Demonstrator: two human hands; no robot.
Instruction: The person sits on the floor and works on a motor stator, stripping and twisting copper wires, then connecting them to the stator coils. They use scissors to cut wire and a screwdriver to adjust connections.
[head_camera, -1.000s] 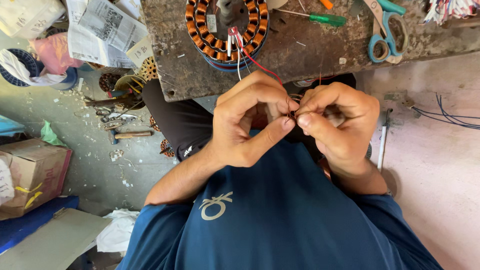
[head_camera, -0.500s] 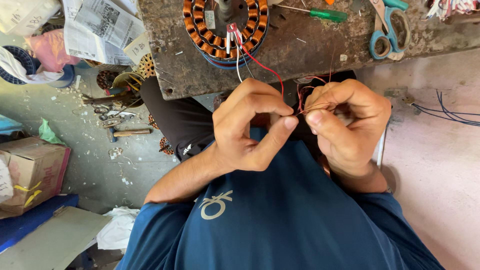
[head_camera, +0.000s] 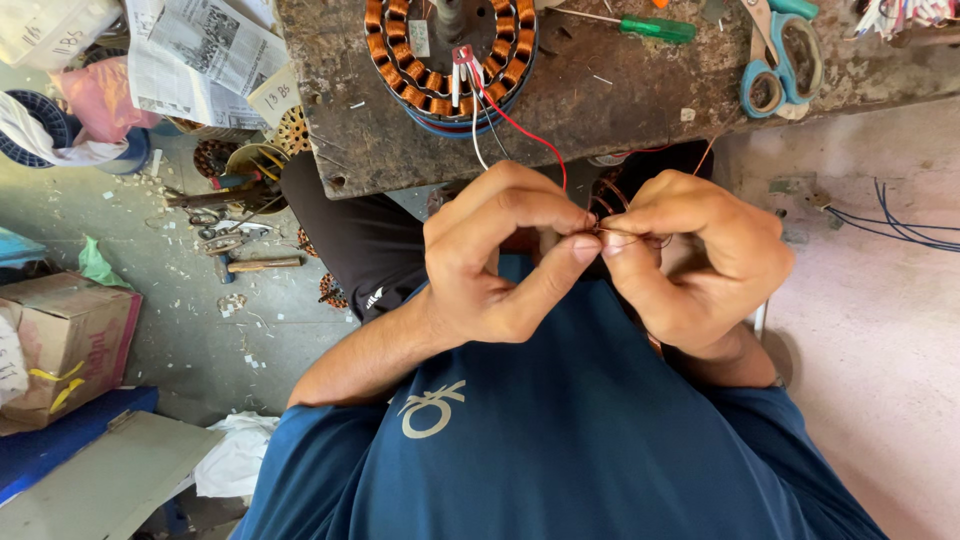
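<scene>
My left hand (head_camera: 500, 255) and my right hand (head_camera: 690, 255) meet fingertip to fingertip above my blue shirt, both pinching thin copper wire (head_camera: 612, 205) that loops between them. A red lead wire (head_camera: 525, 130) and a white one run from my fingers up to a round motor stator with copper windings (head_camera: 450, 55), which sits on the worn wooden bench (head_camera: 600, 110) just beyond my hands.
On the bench lie a green-handled screwdriver (head_camera: 650, 27) and blue-handled scissors (head_camera: 780, 60). Left on the floor are newspapers (head_camera: 205, 55), scattered tools (head_camera: 235, 230), a cardboard box (head_camera: 65, 345) and a blue board (head_camera: 60, 450). Blue cables (head_camera: 900, 225) trail at right.
The view has shifted slightly. My hands have turned a little while working the copper wire; fingertips stay pressed together. The stator has not moved.
</scene>
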